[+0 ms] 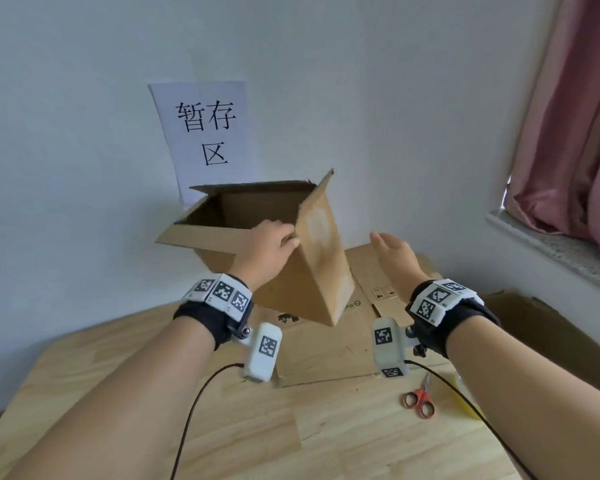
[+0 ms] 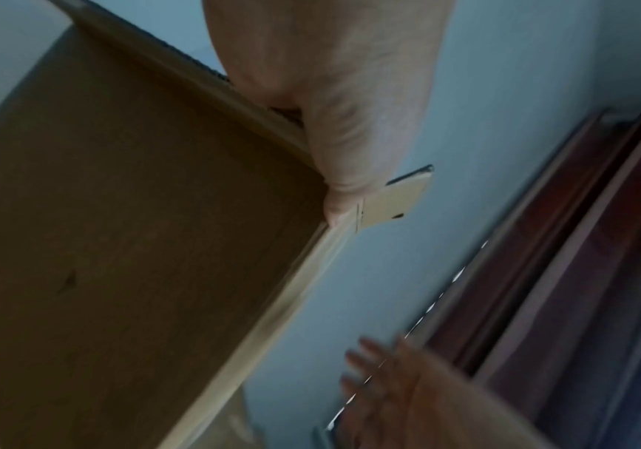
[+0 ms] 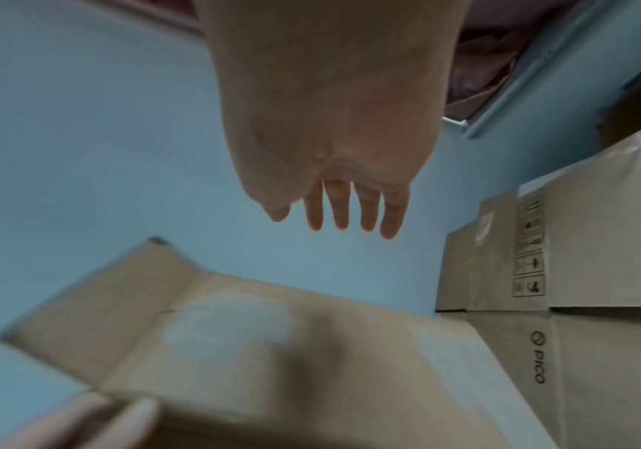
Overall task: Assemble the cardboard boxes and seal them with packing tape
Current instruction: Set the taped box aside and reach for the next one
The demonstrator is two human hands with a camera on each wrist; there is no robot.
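An opened-up brown cardboard box [image 1: 312, 271] is held tilted above the table, its open mouth facing up and left with flaps spread. My left hand [image 1: 271, 245] grips the box at its upper right corner edge, fingers curled over the rim; the left wrist view shows the thumb [image 2: 349, 170] clamped on the cardboard edge [image 2: 272, 115]. My right hand [image 1: 392, 251] hovers to the right of the box, fingers straight and together, touching nothing. In the right wrist view those fingers [image 3: 349, 209] point at the wall, with the box [image 3: 253, 349] below left.
Flattened cardboard boxes [image 1: 326, 344] lie on the wooden table [image 1: 222, 427] under the held box. Red-handled scissors [image 1: 420, 400] and a yellow object [image 1: 465, 400] lie front right. A paper sign [image 1: 205, 136] hangs on the wall; a pink curtain [image 1: 575, 126] and sill stand right.
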